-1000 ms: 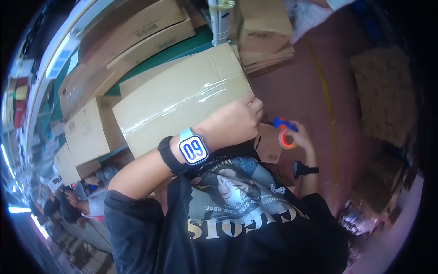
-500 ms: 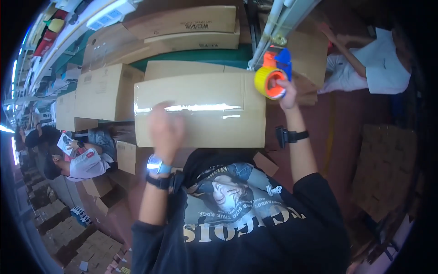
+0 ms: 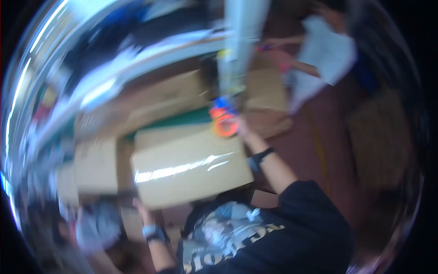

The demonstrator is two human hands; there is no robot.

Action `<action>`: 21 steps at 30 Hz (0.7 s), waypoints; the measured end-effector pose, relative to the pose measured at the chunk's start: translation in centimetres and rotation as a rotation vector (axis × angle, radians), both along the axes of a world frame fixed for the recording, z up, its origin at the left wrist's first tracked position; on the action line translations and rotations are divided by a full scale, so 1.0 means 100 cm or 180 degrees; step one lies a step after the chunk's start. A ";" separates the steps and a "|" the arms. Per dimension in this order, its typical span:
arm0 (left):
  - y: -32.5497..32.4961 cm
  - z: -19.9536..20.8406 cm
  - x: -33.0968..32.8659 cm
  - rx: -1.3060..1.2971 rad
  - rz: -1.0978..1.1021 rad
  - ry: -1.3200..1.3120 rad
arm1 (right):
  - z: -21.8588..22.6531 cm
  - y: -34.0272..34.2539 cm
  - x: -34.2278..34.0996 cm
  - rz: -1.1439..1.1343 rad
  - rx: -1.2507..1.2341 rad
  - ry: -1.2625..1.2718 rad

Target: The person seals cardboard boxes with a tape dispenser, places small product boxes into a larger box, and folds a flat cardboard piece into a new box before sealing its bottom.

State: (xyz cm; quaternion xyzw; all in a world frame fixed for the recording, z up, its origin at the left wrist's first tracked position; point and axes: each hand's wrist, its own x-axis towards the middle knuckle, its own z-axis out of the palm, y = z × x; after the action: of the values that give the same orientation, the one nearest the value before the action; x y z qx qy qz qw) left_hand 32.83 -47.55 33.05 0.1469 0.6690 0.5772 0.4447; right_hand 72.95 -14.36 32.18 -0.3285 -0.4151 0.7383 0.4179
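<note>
A closed cardboard box [image 3: 191,185] sits in front of me, with shiny clear tape [image 3: 178,171] running along its top. My right hand [image 3: 242,127] is wrapped round an orange and blue tape dispenser [image 3: 224,122] at the box's far right corner. Blurred by motion, my left hand [image 3: 144,211] is at the near left corner of the box. Its fingers look stretched out and partly apart; whether they press on the cardboard cannot be made out.
More cardboard boxes [image 3: 96,164] stand to the left and behind, by a green surface [image 3: 182,118]. A pale post [image 3: 242,41] rises beyond the dispenser. One person in white [image 3: 331,50] is at the far right, another [image 3: 96,228] at the left.
My left hand has gone from the box's top to its near left corner. The view has swung, so the box appears lower and tilted. The dispenser remains in my right hand.
</note>
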 end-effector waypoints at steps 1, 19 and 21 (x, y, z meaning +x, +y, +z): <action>-0.007 -0.009 0.014 0.0519 -0.0030 -0.0621 | -0.008 -0.001 -0.002 0.0060 -0.0165 0.0038; -0.013 0.075 -0.045 0.1566 -0.1077 -0.0007 | 0.151 -0.335 0.051 -0.2367 0.1084 0.1258; -0.008 0.068 -0.067 0.1441 -0.1501 -0.0542 | 0.187 -0.387 0.069 -0.2219 0.1708 0.1913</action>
State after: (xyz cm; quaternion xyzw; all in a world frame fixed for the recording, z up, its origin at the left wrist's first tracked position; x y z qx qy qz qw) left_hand 26.10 -48.34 39.80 0.3438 0.4319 0.6025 0.5765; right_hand 79.87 -53.02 50.91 -0.1026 -0.3176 0.4851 0.8083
